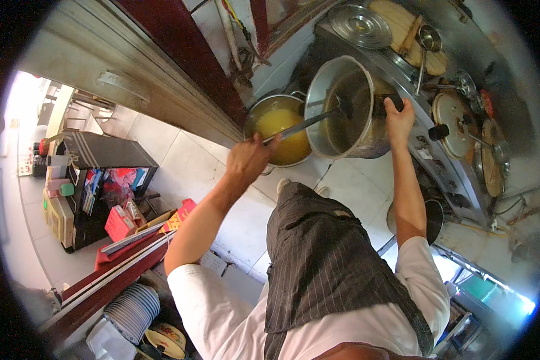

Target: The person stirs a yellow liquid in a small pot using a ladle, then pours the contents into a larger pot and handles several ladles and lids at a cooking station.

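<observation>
A large metal pot (pixel 318 129) is tilted to the left, its mouth toward a second pot (pixel 260 110) that stands lower on its left. Yellow liquid (pixel 280 123) fills part of that lower pot. My right hand (pixel 400 123) is closed on the tilted pot's right side, at a black handle or pad (pixel 383 103). In my closed left hand (pixel 249 161) is a long-handled metal utensil (pixel 306 123). It reaches across the lower pot into the tilted one; its dark end rests near the inner wall, and I cannot tell its exact kind.
At right is a metal stove counter (pixel 423 141) with lids (pixel 453 123) and a ladle (pixel 429 39). A wooden sliding door (pixel 132 84) is at upper left. Stacked plates (pixel 132 312) sit at lower left. Another pot (pixel 433 221) stands under the counter.
</observation>
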{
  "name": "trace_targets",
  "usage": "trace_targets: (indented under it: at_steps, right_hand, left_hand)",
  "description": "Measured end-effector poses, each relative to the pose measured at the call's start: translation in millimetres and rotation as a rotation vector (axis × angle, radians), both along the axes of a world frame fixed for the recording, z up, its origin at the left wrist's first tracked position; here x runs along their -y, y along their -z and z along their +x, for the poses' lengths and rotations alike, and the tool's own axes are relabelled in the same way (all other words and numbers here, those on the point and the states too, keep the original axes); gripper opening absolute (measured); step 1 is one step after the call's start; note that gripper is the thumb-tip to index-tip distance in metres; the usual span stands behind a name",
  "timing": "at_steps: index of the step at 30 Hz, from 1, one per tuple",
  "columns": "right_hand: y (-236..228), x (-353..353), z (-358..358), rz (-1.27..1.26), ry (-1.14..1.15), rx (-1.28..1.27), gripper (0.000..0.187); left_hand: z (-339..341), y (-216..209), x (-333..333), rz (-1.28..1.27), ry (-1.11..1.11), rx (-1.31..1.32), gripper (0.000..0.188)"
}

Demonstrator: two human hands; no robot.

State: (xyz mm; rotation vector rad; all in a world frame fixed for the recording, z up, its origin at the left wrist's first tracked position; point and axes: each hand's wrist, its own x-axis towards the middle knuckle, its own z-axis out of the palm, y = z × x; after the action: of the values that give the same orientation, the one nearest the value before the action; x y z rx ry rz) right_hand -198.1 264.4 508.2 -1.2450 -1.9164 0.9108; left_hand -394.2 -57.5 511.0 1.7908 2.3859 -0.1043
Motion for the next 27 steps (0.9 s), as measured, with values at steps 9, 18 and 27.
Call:
trace_targets:
  at_steps: [9,18,27]
  right_hand:
    - [4.2,2.2,2.0,0.312,0.181,0.014,0.047]
    - [15.5,-5.8,0.4,0.111,0.121,0.037,0.046]
    - [11.1,-6.4,-5.1,0.106,0.088,0.007,0.045]
  left_hand:
    - [-3.2,-20.0,16.7,-0.156,0.0,-0.013,0.051]
    - [-32.4,-116.0,103.4,-0.414,-0.041,-0.221,0.06]
    - [-24.6,-45.1,47.0,-0.077,-0.026,-0.048,0.054]
